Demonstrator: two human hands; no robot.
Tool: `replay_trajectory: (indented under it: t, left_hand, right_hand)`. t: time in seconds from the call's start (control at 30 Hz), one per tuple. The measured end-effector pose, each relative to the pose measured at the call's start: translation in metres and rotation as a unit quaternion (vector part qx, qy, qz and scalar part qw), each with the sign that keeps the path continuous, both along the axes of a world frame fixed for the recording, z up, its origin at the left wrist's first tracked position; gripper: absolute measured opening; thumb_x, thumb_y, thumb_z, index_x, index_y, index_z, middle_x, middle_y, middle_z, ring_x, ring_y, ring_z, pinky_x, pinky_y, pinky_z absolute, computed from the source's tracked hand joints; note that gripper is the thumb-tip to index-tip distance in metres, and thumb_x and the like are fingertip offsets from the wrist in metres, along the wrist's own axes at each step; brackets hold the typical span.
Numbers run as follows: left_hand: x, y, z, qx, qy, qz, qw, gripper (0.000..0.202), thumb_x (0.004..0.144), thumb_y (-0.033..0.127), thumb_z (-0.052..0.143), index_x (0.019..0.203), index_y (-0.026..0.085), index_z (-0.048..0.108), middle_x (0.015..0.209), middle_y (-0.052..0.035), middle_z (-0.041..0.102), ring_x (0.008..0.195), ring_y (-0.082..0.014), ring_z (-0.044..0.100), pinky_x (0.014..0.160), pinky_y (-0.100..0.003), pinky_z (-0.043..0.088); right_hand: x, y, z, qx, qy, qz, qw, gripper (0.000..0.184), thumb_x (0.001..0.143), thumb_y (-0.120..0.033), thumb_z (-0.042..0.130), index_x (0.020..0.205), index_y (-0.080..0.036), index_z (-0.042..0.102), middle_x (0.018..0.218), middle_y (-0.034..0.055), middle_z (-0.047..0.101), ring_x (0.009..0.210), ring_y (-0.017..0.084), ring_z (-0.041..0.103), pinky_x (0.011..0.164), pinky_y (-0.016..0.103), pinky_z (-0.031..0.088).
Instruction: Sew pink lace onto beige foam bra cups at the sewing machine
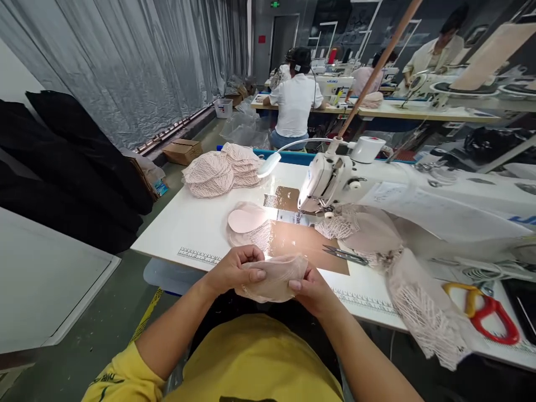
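Note:
Between my two hands, just over the table's front edge, I hold a pale pink bra cup point(274, 282). My left hand point(238, 271) pinches its left end, thumb on the near face. At the right end my right hand point(312, 287) grips it the same way, its other fingers hidden behind the fabric. Beyond my hands another pink cup piece point(247, 220) with patterned lace lies flat on the table. The lit needle area of a white sewing machine point(330, 178) is ahead and to the right. More lace-covered pieces point(368, 231) lie beside the machine.
Stacks of lace cups point(221, 170) sit at the table's back left. Thread snips point(345, 254) lie right of my hands. Red-and-yellow-handled scissors point(488, 312) rest farther right. A pink lace strip point(427, 312) hangs over the front edge. Other people work at machines behind.

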State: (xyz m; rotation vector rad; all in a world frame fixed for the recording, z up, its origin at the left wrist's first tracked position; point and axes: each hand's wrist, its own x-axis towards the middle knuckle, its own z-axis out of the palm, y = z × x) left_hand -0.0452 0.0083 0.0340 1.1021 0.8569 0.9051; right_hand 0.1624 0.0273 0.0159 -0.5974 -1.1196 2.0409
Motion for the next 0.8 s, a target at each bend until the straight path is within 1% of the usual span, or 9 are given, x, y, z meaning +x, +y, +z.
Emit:
replay_trajectory:
  t: [0.13,0.23,0.33,0.43,0.5,0.57,0.67,0.73,0.8]
  left_hand:
    - [0.012,0.003,-0.001,0.015,0.028,-0.012,0.999,0.038,0.068,0.045,0.075,0.079,0.013,0.057,0.063,0.0037,0.043,0.056,-0.0068,0.035,0.053,-0.018,0.026]
    - [0.017,0.004,-0.004,0.032,0.042,-0.011,0.999,0.036,0.072,0.045,0.072,0.077,0.013,0.056,0.063,0.0051,0.036,0.057,-0.0066,0.03,0.053,-0.019,0.023]
    - [0.019,0.002,-0.005,0.049,0.034,-0.014,0.998,0.035,0.075,0.044,0.069,0.075,0.014,0.052,0.069,0.0033,0.038,0.061,-0.0077,0.032,0.055,-0.019,0.025]
    - [0.021,-0.001,-0.004,0.032,-0.005,-0.062,0.998,0.039,0.075,0.044,0.069,0.072,0.015,0.044,0.074,0.0015,0.041,0.063,-0.0083,0.035,0.056,-0.02,0.027]
    - [0.022,-0.002,-0.004,0.015,-0.015,-0.083,0.996,0.04,0.075,0.042,0.07,0.07,0.017,0.039,0.072,0.0025,0.04,0.061,-0.0075,0.033,0.055,-0.019,0.026]
    - [0.023,-0.002,-0.005,0.028,-0.007,-0.065,0.997,0.039,0.075,0.038,0.07,0.069,0.017,0.037,0.07,0.0029,0.04,0.061,-0.0075,0.033,0.056,-0.02,0.027]
    - [0.022,0.001,-0.006,0.08,0.031,0.008,0.996,0.036,0.076,0.033,0.069,0.068,0.017,0.038,0.075,0.0011,0.045,0.067,-0.0093,0.039,0.062,-0.021,0.032]
    - [0.018,0.002,-0.008,0.117,0.071,0.044,0.99,0.031,0.076,0.031,0.067,0.069,0.017,0.04,0.078,0.0002,0.047,0.072,-0.0109,0.043,0.067,-0.023,0.035]
    - [0.012,0.002,-0.011,0.152,0.134,0.059,0.977,0.022,0.079,0.029,0.063,0.075,0.017,0.045,0.078,0.0005,0.048,0.073,-0.0116,0.045,0.067,-0.023,0.037]
  right_hand:
    - [0.005,-0.004,0.0,-0.054,0.02,-0.054,0.997,0.046,0.063,-0.039,0.078,0.1,-0.014,0.068,0.087,0.0093,0.071,0.079,0.022,0.065,0.064,0.028,0.05]
    - [0.011,-0.006,-0.004,-0.07,0.018,-0.031,0.997,0.048,0.064,-0.037,0.078,0.104,-0.015,0.066,0.089,0.0092,0.072,0.078,0.021,0.066,0.066,0.028,0.05]
    - [0.018,-0.008,-0.008,-0.07,0.01,0.014,0.997,0.047,0.063,-0.035,0.08,0.103,-0.014,0.067,0.09,0.009,0.071,0.078,0.02,0.066,0.07,0.03,0.051]
    - [0.022,-0.008,-0.01,-0.057,0.013,-0.002,0.998,0.043,0.062,-0.035,0.08,0.098,-0.014,0.069,0.087,0.0079,0.072,0.077,0.019,0.065,0.069,0.028,0.05]
    - [0.023,-0.009,-0.009,-0.054,0.023,-0.018,0.998,0.042,0.062,-0.035,0.08,0.098,-0.015,0.069,0.086,0.0074,0.072,0.074,0.018,0.065,0.066,0.027,0.05]
    - [0.022,-0.011,-0.008,-0.055,0.03,-0.016,0.998,0.044,0.064,-0.035,0.079,0.102,-0.016,0.068,0.088,0.0076,0.072,0.075,0.019,0.066,0.067,0.028,0.05]
    - [0.02,-0.013,-0.005,-0.056,0.014,-0.002,0.998,0.049,0.064,-0.036,0.079,0.107,-0.017,0.066,0.09,0.0079,0.072,0.079,0.021,0.066,0.073,0.033,0.051]
    - [0.026,-0.014,-0.002,-0.054,-0.016,-0.007,0.998,0.049,0.063,-0.037,0.08,0.106,-0.017,0.067,0.088,0.0073,0.072,0.076,0.02,0.066,0.072,0.031,0.052]
    - [0.04,-0.016,0.002,-0.049,-0.049,-0.028,0.997,0.046,0.063,-0.039,0.08,0.101,-0.017,0.068,0.082,0.0062,0.071,0.071,0.018,0.065,0.066,0.029,0.052]
